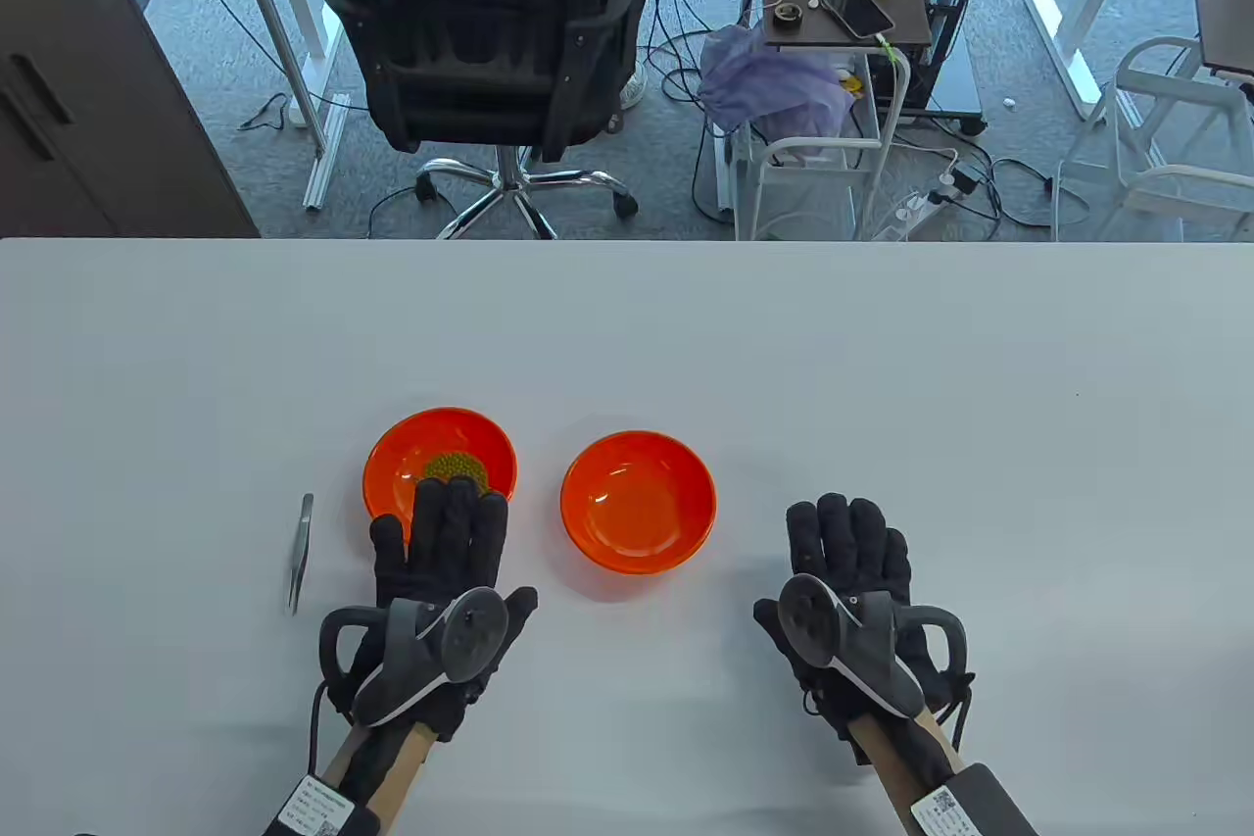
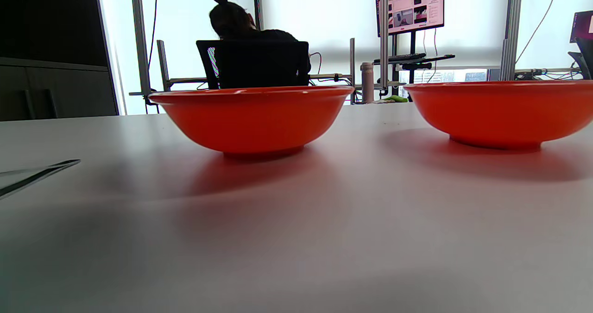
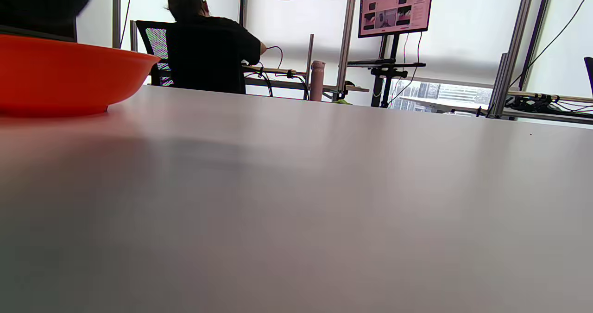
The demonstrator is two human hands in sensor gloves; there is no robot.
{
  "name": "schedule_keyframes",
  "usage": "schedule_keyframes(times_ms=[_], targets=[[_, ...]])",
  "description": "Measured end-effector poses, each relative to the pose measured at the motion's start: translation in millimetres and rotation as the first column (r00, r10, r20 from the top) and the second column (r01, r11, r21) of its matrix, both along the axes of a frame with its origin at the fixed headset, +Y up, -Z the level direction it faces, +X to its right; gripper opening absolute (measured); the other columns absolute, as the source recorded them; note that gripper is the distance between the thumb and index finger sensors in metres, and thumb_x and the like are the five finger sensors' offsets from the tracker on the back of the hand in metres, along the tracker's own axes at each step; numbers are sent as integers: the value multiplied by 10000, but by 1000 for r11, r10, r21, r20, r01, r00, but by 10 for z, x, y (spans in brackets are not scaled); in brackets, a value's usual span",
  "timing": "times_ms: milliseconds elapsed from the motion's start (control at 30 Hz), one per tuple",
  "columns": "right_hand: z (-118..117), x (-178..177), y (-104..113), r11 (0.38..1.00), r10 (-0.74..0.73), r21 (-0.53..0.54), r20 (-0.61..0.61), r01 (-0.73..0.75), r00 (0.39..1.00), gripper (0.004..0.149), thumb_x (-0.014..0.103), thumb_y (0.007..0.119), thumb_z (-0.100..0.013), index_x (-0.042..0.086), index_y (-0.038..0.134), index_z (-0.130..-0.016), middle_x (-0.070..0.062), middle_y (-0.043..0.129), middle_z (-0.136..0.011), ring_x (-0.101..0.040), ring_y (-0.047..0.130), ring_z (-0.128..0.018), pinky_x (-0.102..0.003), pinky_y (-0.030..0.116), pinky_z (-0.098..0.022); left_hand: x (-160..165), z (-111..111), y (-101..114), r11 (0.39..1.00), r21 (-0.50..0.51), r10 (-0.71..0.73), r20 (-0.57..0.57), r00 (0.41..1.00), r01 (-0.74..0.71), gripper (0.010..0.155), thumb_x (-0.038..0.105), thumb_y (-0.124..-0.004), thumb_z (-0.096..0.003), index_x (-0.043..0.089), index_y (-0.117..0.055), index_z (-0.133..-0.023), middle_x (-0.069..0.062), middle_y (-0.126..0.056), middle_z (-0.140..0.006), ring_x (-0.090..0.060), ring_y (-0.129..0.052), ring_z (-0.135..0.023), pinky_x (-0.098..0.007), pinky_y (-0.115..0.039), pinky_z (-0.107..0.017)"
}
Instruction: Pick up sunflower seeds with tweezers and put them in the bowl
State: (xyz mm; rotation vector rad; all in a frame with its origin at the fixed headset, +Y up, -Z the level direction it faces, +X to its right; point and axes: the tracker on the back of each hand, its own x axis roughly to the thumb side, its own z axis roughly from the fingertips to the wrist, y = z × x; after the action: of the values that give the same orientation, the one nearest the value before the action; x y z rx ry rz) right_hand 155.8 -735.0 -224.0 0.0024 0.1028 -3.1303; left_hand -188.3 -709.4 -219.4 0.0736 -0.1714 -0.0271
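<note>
While the white table (image 1: 882,366) fills the lower frame, two orange bowls sit at its centre: the left bowl (image 1: 392,468) holds greenish seeds (image 1: 453,465), the right bowl (image 1: 638,501) holds none. Both gloved hands lie flat with fingers extended, gripping nothing: left hand (image 1: 446,547), right hand (image 1: 850,562). Tweezers (image 1: 300,553) lie at lower left, beside the left hand.

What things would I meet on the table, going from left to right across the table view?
Tweezers → left hand → bowl with seeds → empty bowl → right hand. The left hand overlaps the near edge of the bowl with seeds, so the order of those two is loose.
</note>
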Motion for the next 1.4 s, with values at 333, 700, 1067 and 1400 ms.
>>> schedule_keyframes(times_ms=[333, 700, 1067, 1400], targets=[[-2, -4, 27, 1000, -8, 6, -5, 8, 1000, 943, 682, 721, -315, 334, 274, -1069, -3, 294, -1176, -366, 360, -1109, -529, 365, -808, -3, -8, -19, 1000, -13, -3, -13, 1000, 3, 838, 659, -621, -452, 315, -221, -1104, 8, -161, -1222, -278, -170, -1175, -620, -194, -788], [-14, 23, 24, 1000, -16, 0, 8, 16, 1000, 941, 681, 721, -316, 334, 275, -1069, -3, 296, -1176, -367, 360, -1109, -530, 365, -808, -75, -30, 18, 1000, 6, 22, -36, 999, -22, 837, 654, -631, -453, 314, -231, -1105, 8, -171, -1223, -275, -180, -1176, -622, -201, -789], [-19, 28, 18, 1000, -21, -22, 14, 21, 1000, 938, 681, 719, -318, 333, 279, -1070, -5, 298, -1176, -367, 362, -1109, -532, 366, -807, -604, -136, 133, 994, 62, 106, -234, 966, -94, 845, 633, -694, -448, 300, -285, -1109, -3, -230, -1226, -289, -235, -1179, -627, -234, -794], [-31, 20, -2, 998, -17, -52, 10, 17, 1000, 933, 680, 716, -321, 333, 282, -1071, -7, 300, -1176, -371, 364, -1108, -535, 367, -805, -1238, -228, 0, 993, -19, 86, -557, 826, -116, 791, 521, -854, -432, 191, -545, -1082, -114, -537, -1178, -389, -570, -1109, -627, -465, -800]])
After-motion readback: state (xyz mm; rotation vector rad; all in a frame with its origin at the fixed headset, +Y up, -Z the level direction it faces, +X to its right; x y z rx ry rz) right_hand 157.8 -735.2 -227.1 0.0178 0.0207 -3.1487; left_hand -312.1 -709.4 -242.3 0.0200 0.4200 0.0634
